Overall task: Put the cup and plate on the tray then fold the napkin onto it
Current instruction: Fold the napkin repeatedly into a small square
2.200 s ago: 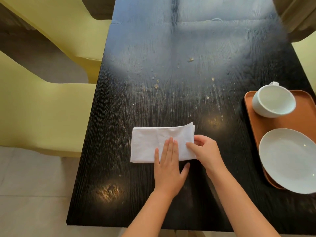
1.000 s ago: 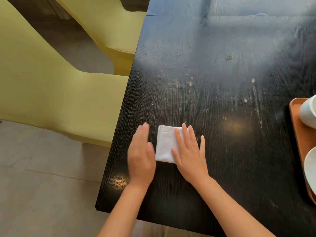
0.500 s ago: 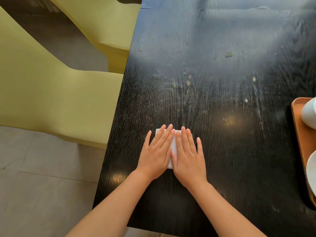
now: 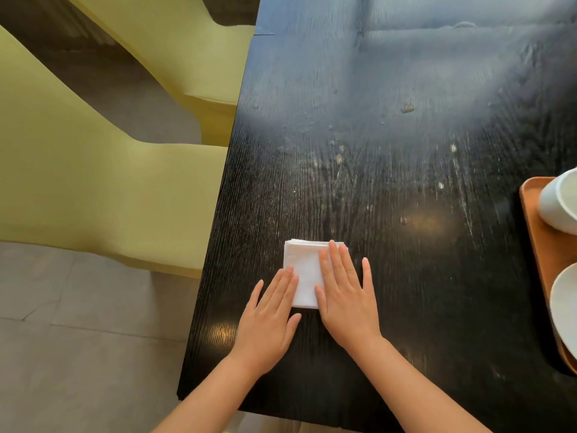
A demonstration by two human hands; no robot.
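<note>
So the big black table (image 4: pixel 406 135) takes up most of the view, with two yellow-green chairs (image 4: pixel 93 182) off its left edge and grey floor (image 4: pixel 78 354) below them. At the far right edge sits the tray (image 4: pixel 544 245), only partly in shot, with the cup (image 4: pixel 559 204) on its far end and the plate (image 4: pixel 565 304) nearer, so that half of the job looks done

The real news is the napkin (image 4: pixel 304 270). A couple of seconds back it was a long rectangle, half a second ago both hands covered it almost completely, and now it shows as a small thick square with stacked layers visible along its far edge. It's lying on the table near the left edge, well apart from the tray

The left hand (image 4: pixel 268 320) has slid back toward the person, fingers straight and together, with only the fingertips touching the napkin's near-left corner. The right hand (image 4: pixel 343 292) is flat too, fingers a bit spread, pressing down on the right side of the napkin. Neither one is pinching or gripping anything

Going by that, the folding itself seems pretty much finished and this is just the last smoothing press. What's left is getting the square over to the tray, probably onto the bare bit between cup and plate or on top of the plate, hard to say since most of the tray is out of frame. A folded stack like that could flop open if picked up by one corner
</note>
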